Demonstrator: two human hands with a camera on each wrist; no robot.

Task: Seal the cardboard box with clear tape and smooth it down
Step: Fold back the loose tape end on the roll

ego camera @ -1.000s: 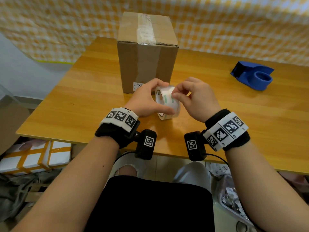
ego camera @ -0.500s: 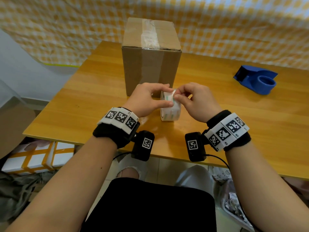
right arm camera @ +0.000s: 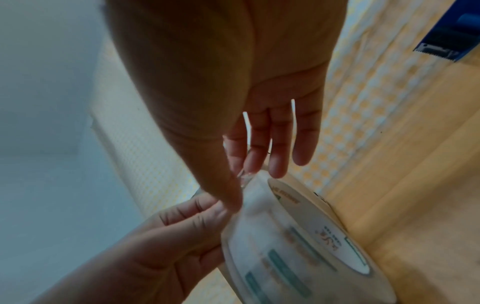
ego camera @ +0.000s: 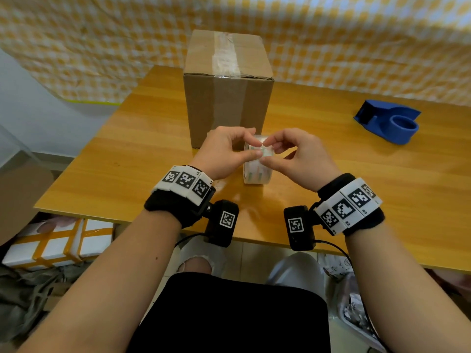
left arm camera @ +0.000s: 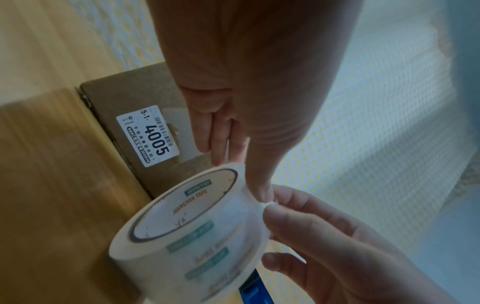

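Note:
A tall cardboard box (ego camera: 226, 98) stands on the wooden table (ego camera: 132, 154), with a strip of clear tape (ego camera: 225, 56) along its top seam and down its front. Just in front of it, a roll of clear tape (ego camera: 257, 169) stands on edge, also seen in the left wrist view (left arm camera: 197, 236). My left hand (ego camera: 254, 142) grips the roll, thumb on the near side and fingers behind. My right hand (ego camera: 263, 152) pinches the tape's loose end (left arm camera: 269, 205) at the top of the roll between thumb and forefinger; its other fingers are spread.
A blue tape dispenser (ego camera: 387, 121) sits on the table at the right. A white label (left arm camera: 148, 135) is stuck low on the box's front. A yellow checked cloth (ego camera: 356, 47) hangs behind the table. White parcels (ego camera: 58, 243) lie on the floor at the left.
The roll has been turned in my left hand and sits closer to the box. My right fingers have shifted to the top of the roll and now pinch the tape end.

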